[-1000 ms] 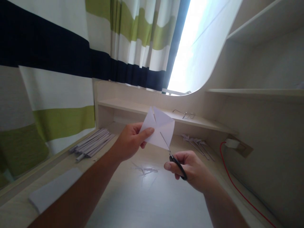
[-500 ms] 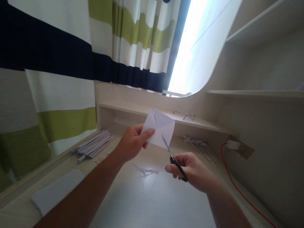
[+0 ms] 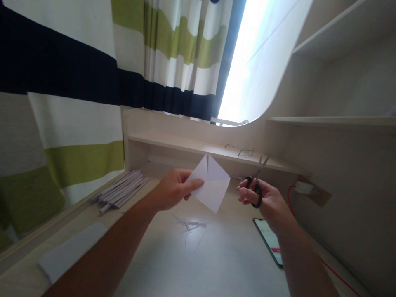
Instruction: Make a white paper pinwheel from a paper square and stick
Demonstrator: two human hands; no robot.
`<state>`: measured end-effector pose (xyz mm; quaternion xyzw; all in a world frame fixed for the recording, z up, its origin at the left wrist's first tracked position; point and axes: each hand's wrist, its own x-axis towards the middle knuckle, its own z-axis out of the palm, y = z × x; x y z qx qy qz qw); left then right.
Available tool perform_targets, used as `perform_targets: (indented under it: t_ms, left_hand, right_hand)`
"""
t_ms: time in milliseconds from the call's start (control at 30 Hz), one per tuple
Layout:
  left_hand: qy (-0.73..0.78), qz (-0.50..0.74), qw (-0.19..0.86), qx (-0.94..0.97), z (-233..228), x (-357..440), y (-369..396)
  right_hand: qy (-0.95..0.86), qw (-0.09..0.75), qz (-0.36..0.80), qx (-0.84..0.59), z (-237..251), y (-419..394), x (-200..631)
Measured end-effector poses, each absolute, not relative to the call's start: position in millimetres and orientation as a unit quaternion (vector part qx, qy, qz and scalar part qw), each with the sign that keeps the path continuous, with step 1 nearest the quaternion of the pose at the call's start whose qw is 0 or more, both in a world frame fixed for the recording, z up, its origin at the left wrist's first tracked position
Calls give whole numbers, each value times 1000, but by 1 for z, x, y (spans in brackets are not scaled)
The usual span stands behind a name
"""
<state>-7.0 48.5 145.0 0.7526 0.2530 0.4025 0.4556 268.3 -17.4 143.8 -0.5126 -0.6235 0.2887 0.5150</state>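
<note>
A white square of paper (image 3: 213,185) is pinched at its left corner by my left hand (image 3: 177,187), thumb on top. One slit runs inward from the paper's top corner. Off to the right, my right hand (image 3: 262,196) is closed round the black handles of a pair of scissors (image 3: 257,181). Their blades point up, slightly parted, and do not touch the paper. Below the paper, thin white paper strips (image 3: 191,225) lie in a loose heap on the desk (image 3: 173,264).
Rolled paper sticks (image 3: 122,189) are stacked at the left, behind a pile of white paper (image 3: 72,251). A phone (image 3: 269,241) lies by my right forearm. Eyeglasses (image 3: 246,152) rest on the low shelf (image 3: 173,140). A red cable (image 3: 291,198) hangs from a white plug (image 3: 304,188).
My right hand has drawn the scissors away from the paper, up and to the right, turning the blades upward. The paper has tilted and dropped slightly. The phone has come into sight.
</note>
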Motion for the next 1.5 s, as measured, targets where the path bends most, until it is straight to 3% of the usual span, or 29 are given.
perform_targets:
  t_ms: [167,400,933,1067,1300,1500]
  left_hand:
    - [234,305,480,789,145,1,39]
    - [236,469,480,703,143,6,41]
    - [226,489,611,580,139,28,27]
    - [213,417,596,652,133,32,23]
    - [242,480,517,666,131,34,24]
    - [234,466,512,683,133,30,26]
  right_hand:
    - [-642,503,345,-465,140,-20,250]
    - [-614,516,362,-474,146,-30,242]
    - [-576,610,189,-510,145,-39,232]
    - [-567,622,196,-503,143,-39,228]
    - [-598,581,284,-474,142,-35,229]
    - [-601,576,305,-463,138,-32,231]
